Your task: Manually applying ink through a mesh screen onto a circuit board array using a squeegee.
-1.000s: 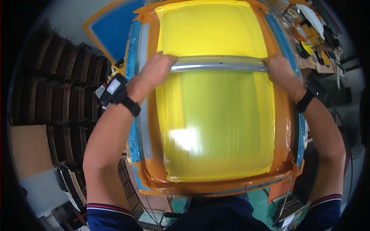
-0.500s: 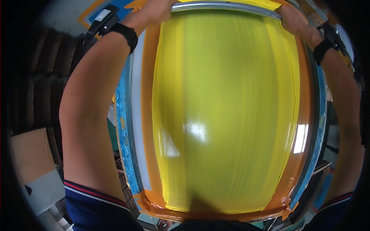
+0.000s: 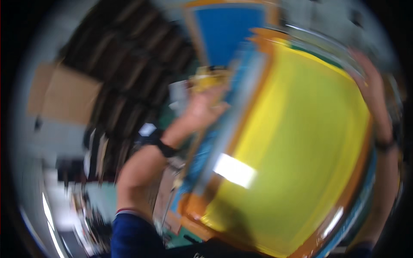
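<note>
A framed screen (image 3: 297, 150) with a yellow-green surface and orange tape along its edges lies tilted across the right half of the view. A long silver bar (image 3: 316, 41) with a green strip beneath it lies across the far end. My right hand (image 3: 368, 79) is at the bar's right end, its thumb and fingers seeming to close about it, though motion smears them. Off the bar, my left hand (image 3: 204, 107) is beside the frame's blue-coated left edge (image 3: 206, 148). Just beyond its fingers is a small yellow object (image 3: 208, 79), too blurred to name. Whether they touch is unclear.
A blue panel with an orange border (image 3: 230, 30) stands beyond the frame. Dark stacked, ribbed shapes (image 3: 129, 56) fill the left background, with a brown cardboard-like panel (image 3: 64, 92) next to them. Bright light reflects off the screen.
My left hand has let go of the silver bar and moved left, outside the frame. The view has turned left, so the screen appears tilted and farther right. My right hand stays by the bar's end.
</note>
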{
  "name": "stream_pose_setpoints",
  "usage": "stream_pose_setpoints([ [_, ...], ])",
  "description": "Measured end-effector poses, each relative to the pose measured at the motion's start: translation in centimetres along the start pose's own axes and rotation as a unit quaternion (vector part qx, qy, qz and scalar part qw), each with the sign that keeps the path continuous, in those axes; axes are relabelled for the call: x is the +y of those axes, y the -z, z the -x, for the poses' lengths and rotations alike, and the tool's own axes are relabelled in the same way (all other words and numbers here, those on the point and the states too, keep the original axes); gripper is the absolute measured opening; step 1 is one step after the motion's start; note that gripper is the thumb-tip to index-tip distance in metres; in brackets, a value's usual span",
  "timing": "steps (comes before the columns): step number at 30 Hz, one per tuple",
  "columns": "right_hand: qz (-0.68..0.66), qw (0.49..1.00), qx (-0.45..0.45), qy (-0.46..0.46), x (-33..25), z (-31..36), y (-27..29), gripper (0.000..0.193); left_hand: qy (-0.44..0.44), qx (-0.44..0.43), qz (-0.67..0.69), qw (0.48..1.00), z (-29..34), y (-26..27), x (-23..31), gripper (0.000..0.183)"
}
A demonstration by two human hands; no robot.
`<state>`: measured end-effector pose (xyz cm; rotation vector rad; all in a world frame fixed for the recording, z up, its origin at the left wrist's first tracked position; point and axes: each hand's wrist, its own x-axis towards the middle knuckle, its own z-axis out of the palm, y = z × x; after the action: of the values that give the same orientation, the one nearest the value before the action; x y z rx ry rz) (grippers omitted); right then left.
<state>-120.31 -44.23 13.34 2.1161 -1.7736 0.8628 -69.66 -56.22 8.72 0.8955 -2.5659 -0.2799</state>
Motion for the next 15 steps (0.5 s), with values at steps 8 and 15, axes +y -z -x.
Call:
stream_pose_setpoints([
  [8, -0.163, 0.943, -0.195, -0.217, -23.2, 18.5, 6.9, 0.060, 0.459, -0.106, 0.242, 0.849, 39.3, 5.2, -1.4, 0.041],
  [15, -0.070, 0.968, -0.191, -0.150, -36.5, 25.2, 16.0, 0.043, 0.590, 0.123, 0.616, 0.508, 47.8, -1.2, 7.0, 0.056],
])
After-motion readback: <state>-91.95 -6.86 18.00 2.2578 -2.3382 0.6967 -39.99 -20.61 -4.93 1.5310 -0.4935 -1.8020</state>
